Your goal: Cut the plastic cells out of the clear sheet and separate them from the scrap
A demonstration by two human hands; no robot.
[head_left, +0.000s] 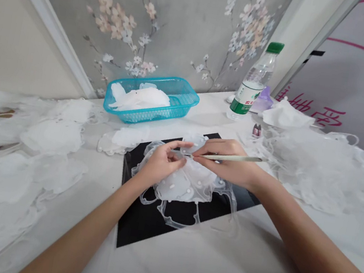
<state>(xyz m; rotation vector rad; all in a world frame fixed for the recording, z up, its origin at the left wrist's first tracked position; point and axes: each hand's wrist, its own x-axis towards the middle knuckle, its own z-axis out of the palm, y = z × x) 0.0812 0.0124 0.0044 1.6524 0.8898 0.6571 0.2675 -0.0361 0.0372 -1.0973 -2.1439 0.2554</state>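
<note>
A translucent white moulded sheet (183, 181) with small round nubs and a looping thin frame lies on a black mat (139, 222) in front of me. My left hand (164, 161) is at the sheet's upper left, thumb and bent fingers gripping it, index finger stretched along the top. In my right hand (227, 160) is a slim, pale pen-like tool (234, 158), pinched near its front end. Its back end points to the right. The tool's working tip is hidden at the sheet, close to the left fingertips.
Behind the mat stands a blue plastic basket (150, 115) holding white pieces. A water bottle (247, 89) with a green cap is at the back right. Translucent sheets form a pile (330, 166) on the right and another pile (4, 172) on the left. A small dark-pink object (256, 130) lies near the bottle.
</note>
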